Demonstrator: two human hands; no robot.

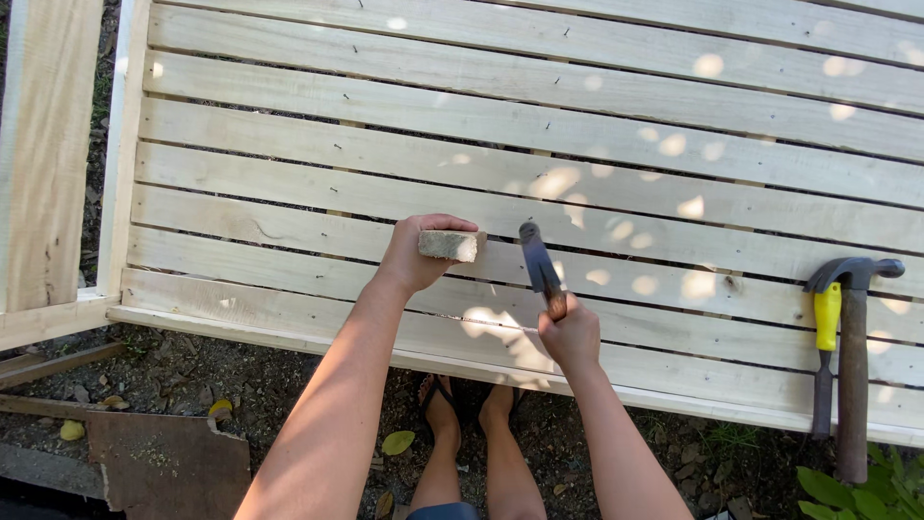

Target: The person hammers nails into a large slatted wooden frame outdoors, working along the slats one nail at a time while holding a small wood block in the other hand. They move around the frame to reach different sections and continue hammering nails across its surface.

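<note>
Gripping a rough wooden block [449,245], left hand [416,255]; right hand [570,332] clutches a dark metal blade [539,262].

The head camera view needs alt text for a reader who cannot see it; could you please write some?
Seen from above, the left hand holds a small wood block and the right hand a hammer over a pale slatted wooden panel. Two more hammers lie at right.
</note>
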